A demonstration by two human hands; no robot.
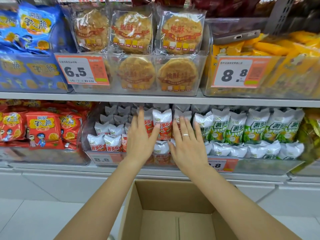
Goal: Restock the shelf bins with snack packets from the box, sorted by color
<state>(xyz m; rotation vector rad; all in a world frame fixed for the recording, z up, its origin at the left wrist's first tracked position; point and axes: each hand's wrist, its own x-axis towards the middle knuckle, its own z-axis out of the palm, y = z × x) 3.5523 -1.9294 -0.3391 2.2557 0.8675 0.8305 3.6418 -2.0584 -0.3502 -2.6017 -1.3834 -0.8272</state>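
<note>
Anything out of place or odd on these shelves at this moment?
Yes: a phone lies on the yellow packets in the upper right bin, not stock. Otherwise the red packets between both open hands look orderly.

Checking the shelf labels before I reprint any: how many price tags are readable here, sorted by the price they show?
6.5 tags: 1
8.8 tags, fully readable: 2
Tags partly hidden by the right hand: 1
Total: 4

red-white packets [162, 124] | green-white packets [237, 129] | brown box [174, 196] | orange-white price tag [81, 70]
</note>
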